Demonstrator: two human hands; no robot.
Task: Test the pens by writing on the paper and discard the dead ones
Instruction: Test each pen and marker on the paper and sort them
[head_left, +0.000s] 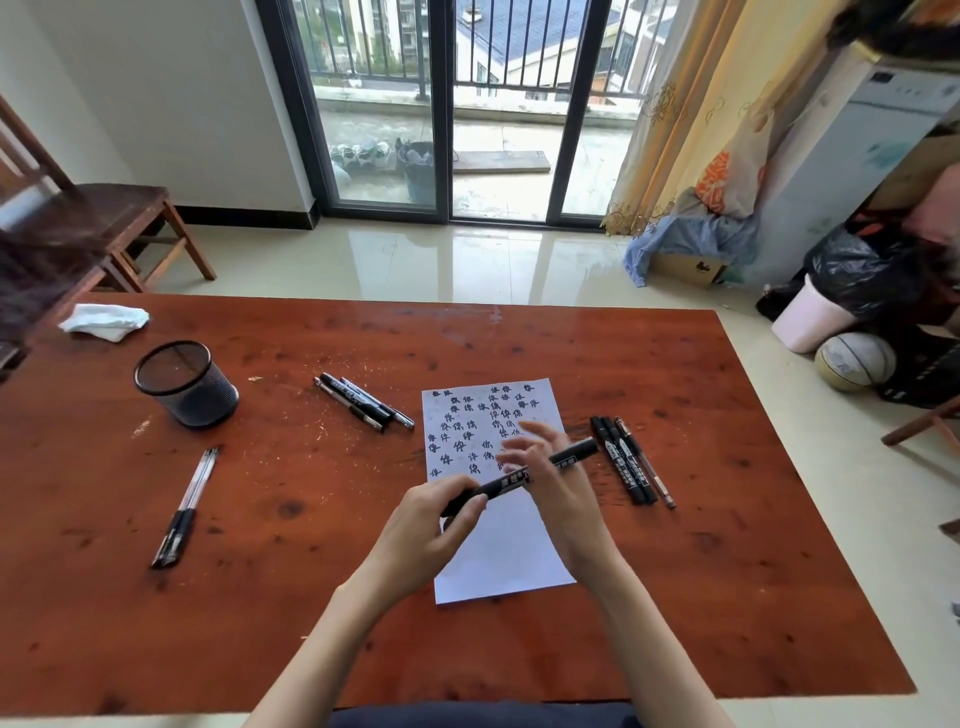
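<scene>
A white paper (511, 558) covered in black written characters lies on the red-brown table (322, 597). Above it my left hand (434, 525) grips the lower end of a black marker (506, 486). My right hand (548, 475) has its fingers spread around the marker's upper half; the grip there is unclear. Three pens (631, 460) lie side by side right of the paper. Another group of pens (363, 402) lies left of the paper's top. Two clear pens (184, 509) lie at the left.
A black mesh pen cup (187, 384) stands at the table's left, a crumpled white tissue (104, 320) behind it. A wooden chair (93, 223) is beyond the far left corner. A pink bin (810, 319) with a black bag and a ball (854, 361) sit on the floor right.
</scene>
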